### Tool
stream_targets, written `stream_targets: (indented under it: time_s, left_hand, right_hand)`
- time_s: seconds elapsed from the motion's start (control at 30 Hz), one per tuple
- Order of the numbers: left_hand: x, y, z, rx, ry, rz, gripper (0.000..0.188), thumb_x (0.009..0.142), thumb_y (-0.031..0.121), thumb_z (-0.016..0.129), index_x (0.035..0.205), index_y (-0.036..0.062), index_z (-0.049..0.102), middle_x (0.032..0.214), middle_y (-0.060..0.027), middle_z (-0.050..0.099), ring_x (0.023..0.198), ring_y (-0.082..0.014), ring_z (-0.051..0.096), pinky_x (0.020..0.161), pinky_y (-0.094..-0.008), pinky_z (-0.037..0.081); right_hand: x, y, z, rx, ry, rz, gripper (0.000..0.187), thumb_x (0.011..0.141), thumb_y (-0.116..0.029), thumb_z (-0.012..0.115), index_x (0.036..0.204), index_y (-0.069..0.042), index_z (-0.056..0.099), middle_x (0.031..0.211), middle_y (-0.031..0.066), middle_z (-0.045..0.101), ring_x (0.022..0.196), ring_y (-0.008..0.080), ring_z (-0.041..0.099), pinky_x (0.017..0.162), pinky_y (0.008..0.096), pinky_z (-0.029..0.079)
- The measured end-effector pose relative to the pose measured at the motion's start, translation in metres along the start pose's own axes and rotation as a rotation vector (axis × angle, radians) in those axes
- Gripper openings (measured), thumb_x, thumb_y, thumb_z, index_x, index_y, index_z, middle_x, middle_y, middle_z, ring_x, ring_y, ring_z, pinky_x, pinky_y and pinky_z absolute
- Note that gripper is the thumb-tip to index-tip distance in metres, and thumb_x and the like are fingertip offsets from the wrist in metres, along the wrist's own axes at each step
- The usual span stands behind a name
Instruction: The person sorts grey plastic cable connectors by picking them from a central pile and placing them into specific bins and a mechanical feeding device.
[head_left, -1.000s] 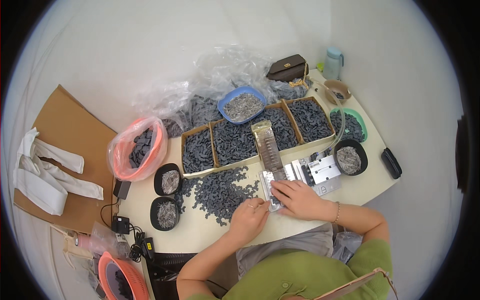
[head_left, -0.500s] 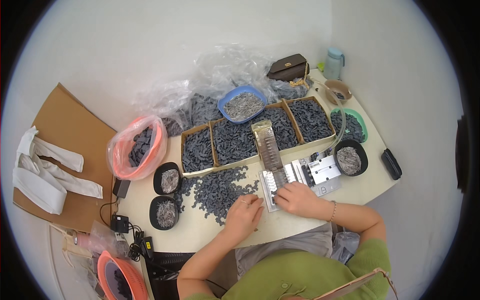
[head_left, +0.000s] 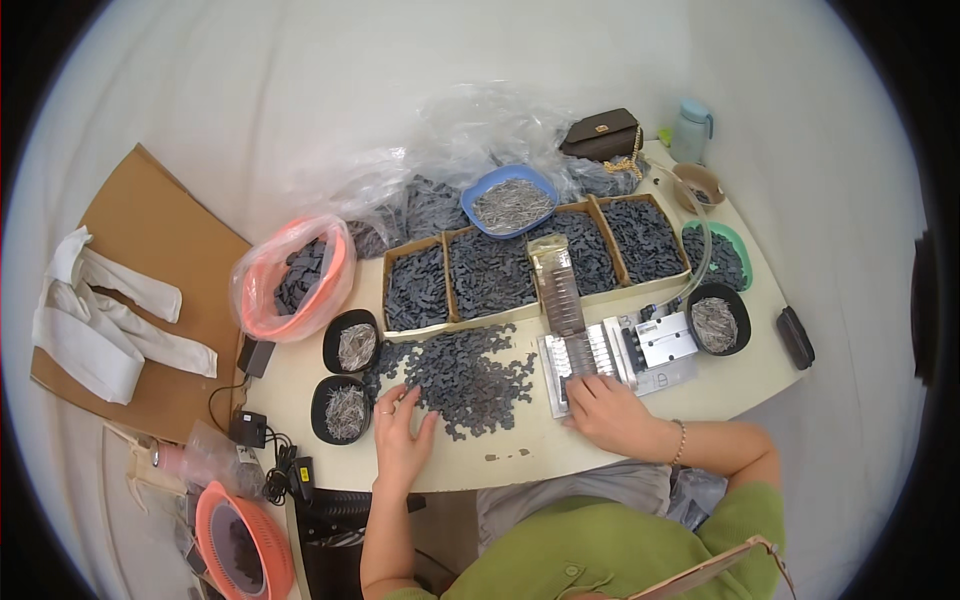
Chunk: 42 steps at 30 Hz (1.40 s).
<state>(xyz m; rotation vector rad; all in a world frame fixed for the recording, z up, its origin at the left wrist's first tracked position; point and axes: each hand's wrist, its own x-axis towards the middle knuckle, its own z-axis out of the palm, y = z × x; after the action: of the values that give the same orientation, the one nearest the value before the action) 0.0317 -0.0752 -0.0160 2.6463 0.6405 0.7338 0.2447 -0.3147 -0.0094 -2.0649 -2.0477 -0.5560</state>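
Note:
My left hand (head_left: pixel 402 437) is open, thumb and fingers apart, at the left edge of a loose pile of small dark grey parts (head_left: pixel 470 380). Beside its fingertips stands a black bowl (head_left: pixel 318 412) of thin metal pins. My right hand (head_left: pixel 608 412) rests at the near end of a slotted metal fixture (head_left: pixel 555 385). Its fingers are bent and closed there, and what they hold, if anything, is hidden. A clear ribbed plastic tray (head_left: pixel 558 290) reaches from the fixture toward the far boxes. Right of the slots sits a silver block (head_left: pixel 665 340) with a hose.
Cardboard compartments (head_left: pixel 447 280) of grey parts stand behind the pile, with a blue bowl (head_left: pixel 468 205) of pins on top. Another black bowl (head_left: pixel 330 345), a bag-lined pink basket (head_left: pixel 343 275), a right-hand black bowl (head_left: pixel 742 325) and a green tray (head_left: pixel 742 255) flank the work area.
My left hand has moved left from near the fixture to the pile's left edge, and its fingers have spread. My right hand stays at the fixture. A few parts now lie near the front edge.

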Motion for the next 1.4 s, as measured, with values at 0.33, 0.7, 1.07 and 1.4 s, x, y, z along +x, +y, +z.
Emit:
stream_targets:
  time_s: [0.33, 0.7, 1.07, 1.4]
  left_hand:
    - [-0.006, 0.006, 0.027, 0.217, -0.440, 0.011, 0.116, 0.069, 0.064, 0.070, 0.150, 0.0027, 0.014, 0.152, -0.0331, 0.004, 0.141, -0.0500, 0.004, 0.109, -0.0647, 0.007]
    - [0.030, 0.026, 0.063, 0.156, -0.351, 0.177, 0.101, 0.076, 0.059, 0.066, 0.149, 0.0046, 0.022, 0.152, -0.0300, 0.012, 0.142, -0.0457, 0.007, 0.109, -0.0632, 0.005]
    - [0.055, 0.036, 0.040, -0.007, -0.118, 0.302, 0.041, 0.073, 0.010, 0.073, 0.113, 0.0077, 0.063, 0.121, -0.0150, 0.053, 0.121, -0.0367, 0.044, 0.100, -0.0480, 0.033]
    - [0.042, 0.062, 0.067, -0.169, -0.156, 0.338, 0.015, 0.075, 0.004, 0.069, 0.090, 0.0049, 0.068, 0.085, -0.0068, 0.059, 0.083, -0.0261, 0.057, 0.072, -0.0368, 0.046]
  right_hand:
    - [0.079, 0.009, 0.056, 0.540, 0.009, -0.083, 0.014, 0.077, -0.015, 0.064, 0.088, -0.006, 0.063, 0.084, 0.0067, 0.060, 0.088, 0.0258, 0.059, 0.077, 0.0371, 0.049]
    - [0.052, 0.059, 0.011, 0.703, -0.014, 0.282, 0.013, 0.081, -0.014, 0.066, 0.090, -0.004, 0.063, 0.086, 0.0110, 0.063, 0.085, 0.0304, 0.063, 0.072, 0.0403, 0.051]
    - [0.007, 0.020, 0.011, 0.080, 0.155, -0.113, 0.024, 0.069, -0.010, 0.058, 0.090, 0.001, 0.061, 0.081, 0.0060, 0.056, 0.078, 0.0210, 0.056, 0.072, 0.0334, 0.050]
    - [0.037, 0.032, 0.020, 0.358, 0.008, -0.059, 0.020, 0.074, -0.019, 0.068, 0.092, -0.009, 0.065, 0.089, 0.0028, 0.060, 0.084, 0.0207, 0.055, 0.070, 0.0330, 0.042]
